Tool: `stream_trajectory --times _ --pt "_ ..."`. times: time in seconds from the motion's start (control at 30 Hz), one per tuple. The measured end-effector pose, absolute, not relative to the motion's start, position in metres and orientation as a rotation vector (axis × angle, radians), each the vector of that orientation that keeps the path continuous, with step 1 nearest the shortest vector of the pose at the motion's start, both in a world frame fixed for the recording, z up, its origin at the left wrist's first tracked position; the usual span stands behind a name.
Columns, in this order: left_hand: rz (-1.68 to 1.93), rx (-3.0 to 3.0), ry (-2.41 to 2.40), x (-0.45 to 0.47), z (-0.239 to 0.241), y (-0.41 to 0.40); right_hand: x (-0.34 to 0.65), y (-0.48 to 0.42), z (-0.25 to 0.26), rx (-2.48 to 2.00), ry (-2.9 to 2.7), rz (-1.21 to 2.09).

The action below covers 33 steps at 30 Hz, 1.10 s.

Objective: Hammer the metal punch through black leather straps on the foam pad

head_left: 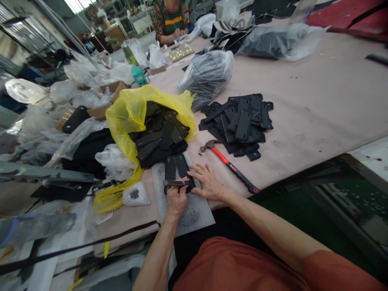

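My left hand (pixel 177 200) is closed around a grey, bar-shaped metal tool (pixel 174 183), which lies across the near ends of two black strips (pixel 171 167). What part of the tool sits under my fingers is hidden. Beside it, my right hand (pixel 207 182) rests with fingers stretched out, the tips at the right edge of the strips. Under the strips is a white board (pixel 194 216) speckled with dark bits. To the right lies a claw hammer (pixel 228 163) with a red and black handle, apart from both hands.
A yellow plastic bag (pixel 124 109) full of black strips lies open beyond my hands. Right of it is a heap of similar black pieces (pixel 242 121), with a filled clear bag (pixel 209 74) behind. Plastic bags crowd the left. Another person (pixel 171 22) sits across the table.
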State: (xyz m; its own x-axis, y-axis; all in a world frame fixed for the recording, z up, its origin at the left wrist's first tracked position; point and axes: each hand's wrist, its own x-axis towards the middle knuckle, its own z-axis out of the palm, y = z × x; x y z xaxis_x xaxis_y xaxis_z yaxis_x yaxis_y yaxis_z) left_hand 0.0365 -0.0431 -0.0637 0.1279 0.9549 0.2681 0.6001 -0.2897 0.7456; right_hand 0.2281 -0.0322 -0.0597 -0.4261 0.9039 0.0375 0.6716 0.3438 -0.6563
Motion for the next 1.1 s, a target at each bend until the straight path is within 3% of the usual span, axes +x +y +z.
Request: stream_trajectory --times 0.23,0.43,0.63,0.77,0.83,0.97,1.1 --pt "0.959 2.147 1.516 0.044 -0.065 -0.045 0.236 -0.031 -0.050 -1.354 -2.194 0.746" --pt "1.003 2.184 1.492 0.046 -0.068 -0.047 0.299 -0.026 -0.043 -1.990 -1.800 0.440" --pt "1.020 2.199 1.523 0.048 -0.068 -0.048 0.327 -0.024 -0.036 -1.986 -1.393 1.334" --pt "1.044 2.246 1.526 0.050 -0.064 -0.049 0.315 -0.036 0.008 -1.878 -1.358 1.514" --pt "1.040 2.251 1.531 0.051 -0.062 -0.049 0.309 -0.043 0.049 -1.763 -1.346 1.357" --pt "1.025 2.252 1.540 0.051 -0.060 -0.049 0.302 -0.058 0.120 -1.482 -1.593 0.562" --pt "1.024 2.273 1.551 0.050 -0.059 -0.049 0.298 -0.070 0.131 -1.342 -2.123 0.261"
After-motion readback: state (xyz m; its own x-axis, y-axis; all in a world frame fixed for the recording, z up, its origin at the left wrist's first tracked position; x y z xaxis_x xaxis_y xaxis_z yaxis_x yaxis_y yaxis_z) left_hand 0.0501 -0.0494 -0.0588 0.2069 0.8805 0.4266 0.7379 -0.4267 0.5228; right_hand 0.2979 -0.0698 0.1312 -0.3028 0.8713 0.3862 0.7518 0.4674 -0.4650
